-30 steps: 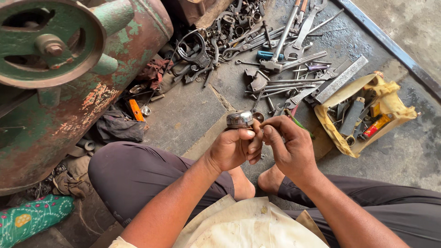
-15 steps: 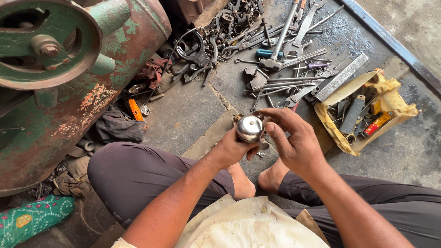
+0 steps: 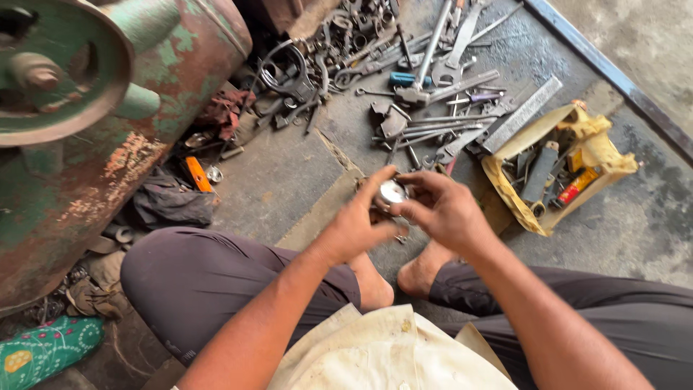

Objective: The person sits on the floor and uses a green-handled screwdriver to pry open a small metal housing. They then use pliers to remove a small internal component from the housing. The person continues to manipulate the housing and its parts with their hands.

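Both your hands meet at frame centre: left hand [image 3: 357, 225] and right hand [image 3: 442, 209] clamp a small shiny metal part [image 3: 390, 193]; wrenches [image 3: 440, 65] lie upper centre.

Grey concrete floor [image 3: 289, 173], strewn with wrenches [image 3: 447, 65], a yellow tool box [image 3: 577, 162], an orange-handled tool [image 3: 196, 173], dark rags [image 3: 170, 202].

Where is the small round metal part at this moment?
In the head view, the small round metal part sits at the centre, held between the left hand and the right hand, above the bare feet, left of the yellow tool box.
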